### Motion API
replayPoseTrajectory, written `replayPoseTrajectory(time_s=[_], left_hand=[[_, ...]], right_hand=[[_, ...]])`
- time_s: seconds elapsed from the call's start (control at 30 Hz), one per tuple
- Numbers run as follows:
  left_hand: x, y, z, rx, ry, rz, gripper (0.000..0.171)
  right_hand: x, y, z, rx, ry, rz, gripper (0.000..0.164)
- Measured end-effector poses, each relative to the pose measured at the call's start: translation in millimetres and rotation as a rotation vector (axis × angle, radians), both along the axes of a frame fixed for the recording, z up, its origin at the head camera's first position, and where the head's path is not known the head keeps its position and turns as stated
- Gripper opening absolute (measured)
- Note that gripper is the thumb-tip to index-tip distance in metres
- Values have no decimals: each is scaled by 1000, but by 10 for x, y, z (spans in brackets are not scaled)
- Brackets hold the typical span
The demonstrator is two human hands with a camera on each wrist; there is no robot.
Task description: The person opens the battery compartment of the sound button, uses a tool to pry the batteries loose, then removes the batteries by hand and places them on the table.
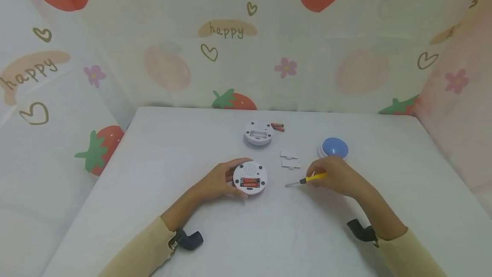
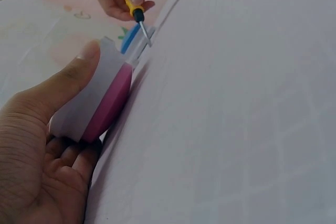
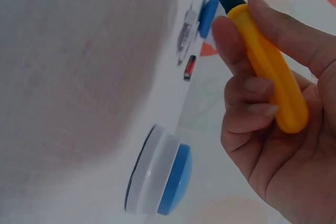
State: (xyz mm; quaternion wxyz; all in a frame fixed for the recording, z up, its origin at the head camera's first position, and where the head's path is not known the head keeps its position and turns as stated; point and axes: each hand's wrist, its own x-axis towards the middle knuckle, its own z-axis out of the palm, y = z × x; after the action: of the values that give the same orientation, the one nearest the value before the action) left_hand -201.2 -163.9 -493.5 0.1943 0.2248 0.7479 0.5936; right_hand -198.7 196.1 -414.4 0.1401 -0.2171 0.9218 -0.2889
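Observation:
My left hand (image 1: 218,181) holds a round white speaker button (image 1: 250,169) between thumb and fingers, its underside up. Two red batteries (image 1: 250,182) lie side by side in its uncovered compartment, below a dotted speaker grille. The left wrist view shows its pink cap (image 2: 108,102) facing the table. To the right, my right hand (image 1: 338,176) grips a screwdriver (image 1: 316,177) by its yellow handle, the metal tip pointing left toward the button but apart from it. In the right wrist view the thumb and curled fingers wrap the handle (image 3: 270,72).
Two small white battery covers (image 1: 290,163) lie between the hands. Behind stands another upturned white button (image 1: 259,134) with an uncovered compartment, beside loose red batteries (image 1: 278,127). A blue-capped button (image 1: 335,147) sits just beyond my right hand. Patterned cloth (image 1: 230,67) hangs behind the white table (image 1: 173,136).

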Motion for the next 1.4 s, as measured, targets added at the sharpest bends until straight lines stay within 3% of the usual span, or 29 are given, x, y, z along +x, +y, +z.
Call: replayPoseTrajectory(time_s=[0.33, 0.67, 0.87, 1.17, 1.4], left_hand=[[-1, -7, 8, 5, 4, -5, 97], [-18, -25, -6, -6, 15, -2, 98], [36, -58, -48, -15, 35, -8, 99], [26, -28, -33, 4, 14, 2, 98], [-2, -12, -22, 7, 3, -7, 97]], right_hand=[[-9, 8, -89, 130, 21, 11, 7], [0, -38, -124, 129, 29, 18, 13], [30, -57, -210, 136, 21, 16, 20], [86, -188, -85, 101, 154, -30, 23], [213, -517, 23, -11, 290, 41, 21]])
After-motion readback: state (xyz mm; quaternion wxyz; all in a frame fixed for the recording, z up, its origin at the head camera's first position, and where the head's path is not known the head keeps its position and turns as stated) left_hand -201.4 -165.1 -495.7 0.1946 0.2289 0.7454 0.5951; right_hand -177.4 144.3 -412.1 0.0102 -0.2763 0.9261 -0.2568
